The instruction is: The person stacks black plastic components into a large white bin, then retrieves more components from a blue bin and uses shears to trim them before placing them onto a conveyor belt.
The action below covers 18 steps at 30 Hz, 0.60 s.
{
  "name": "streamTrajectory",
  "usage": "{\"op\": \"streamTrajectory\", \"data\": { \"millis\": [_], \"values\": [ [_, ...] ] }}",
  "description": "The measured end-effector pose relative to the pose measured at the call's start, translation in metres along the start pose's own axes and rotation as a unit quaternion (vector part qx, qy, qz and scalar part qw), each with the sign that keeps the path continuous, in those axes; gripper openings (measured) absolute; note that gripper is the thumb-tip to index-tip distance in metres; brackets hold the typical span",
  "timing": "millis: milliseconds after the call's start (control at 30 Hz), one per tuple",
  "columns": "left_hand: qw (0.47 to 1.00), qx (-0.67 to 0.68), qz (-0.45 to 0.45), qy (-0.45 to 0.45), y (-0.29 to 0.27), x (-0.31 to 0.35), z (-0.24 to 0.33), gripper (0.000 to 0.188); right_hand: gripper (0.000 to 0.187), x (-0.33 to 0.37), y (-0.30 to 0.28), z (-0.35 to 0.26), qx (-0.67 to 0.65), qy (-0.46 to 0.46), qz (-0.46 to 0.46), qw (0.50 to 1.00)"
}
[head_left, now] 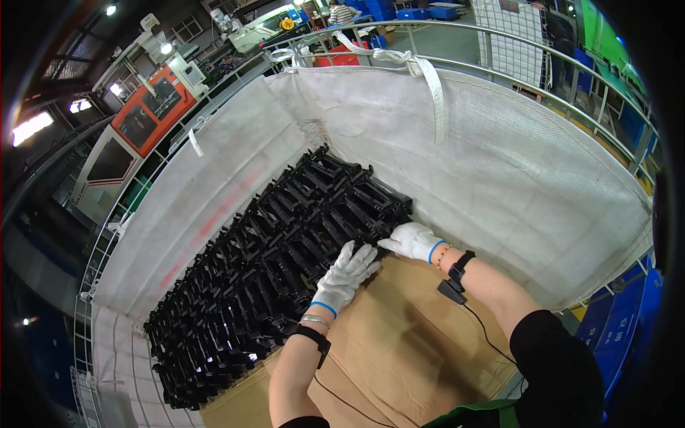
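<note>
Rows of black plastic parts point(278, 242), long and ribbed, lie packed side by side over brown cardboard point(407, 335). My left hand point(346, 274), in a white knit glove with a blue cuff edge, rests at the near edge of the rows. Its fingers stretch out over the parts and touch them. Just to its right, my right hand point(412, 241), gloved alike, reaches in from the right with fingers extended to the end of the nearest row. Its fingertips are partly hidden against the black parts.
White woven liner walls point(499, 135) surround the parts, held inside a metal rail frame point(457, 27). A dark wired box point(451, 291) hangs at my right wrist, its cable crossing the cardboard. Beyond stand an orange and white machine point(153, 107) and blue bins point(614, 335).
</note>
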<state>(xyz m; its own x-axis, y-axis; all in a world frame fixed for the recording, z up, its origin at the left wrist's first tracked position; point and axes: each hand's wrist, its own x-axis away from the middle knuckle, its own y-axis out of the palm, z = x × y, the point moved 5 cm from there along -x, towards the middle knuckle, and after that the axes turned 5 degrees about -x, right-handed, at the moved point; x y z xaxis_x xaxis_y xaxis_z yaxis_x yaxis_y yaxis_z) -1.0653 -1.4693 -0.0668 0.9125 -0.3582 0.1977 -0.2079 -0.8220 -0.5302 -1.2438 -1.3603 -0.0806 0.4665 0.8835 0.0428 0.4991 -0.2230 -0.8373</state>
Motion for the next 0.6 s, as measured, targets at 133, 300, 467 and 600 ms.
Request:
{"op": "streamTrajectory", "data": {
  "millis": [133,300,467,600],
  "values": [
    [0.996,0.075,-0.011,-0.049,0.018,0.007,0.002,0.063,0.068,-0.014,0.0,-0.016,-0.002,0.007,0.008,1.0],
    [0.971,0.196,0.047,-0.128,-0.061,0.025,0.003,0.061,0.066,0.026,-0.012,-0.003,0.044,-0.006,0.038,0.998],
    [0.986,0.147,0.022,-0.08,-0.063,0.114,0.012,0.059,0.065,0.061,0.004,0.001,0.02,-0.025,0.008,0.999],
    [0.997,0.079,-0.001,-0.008,-0.016,0.156,0.015,0.057,0.065,0.055,0.013,-0.002,-0.026,-0.012,0.003,1.0]
  ]
}}
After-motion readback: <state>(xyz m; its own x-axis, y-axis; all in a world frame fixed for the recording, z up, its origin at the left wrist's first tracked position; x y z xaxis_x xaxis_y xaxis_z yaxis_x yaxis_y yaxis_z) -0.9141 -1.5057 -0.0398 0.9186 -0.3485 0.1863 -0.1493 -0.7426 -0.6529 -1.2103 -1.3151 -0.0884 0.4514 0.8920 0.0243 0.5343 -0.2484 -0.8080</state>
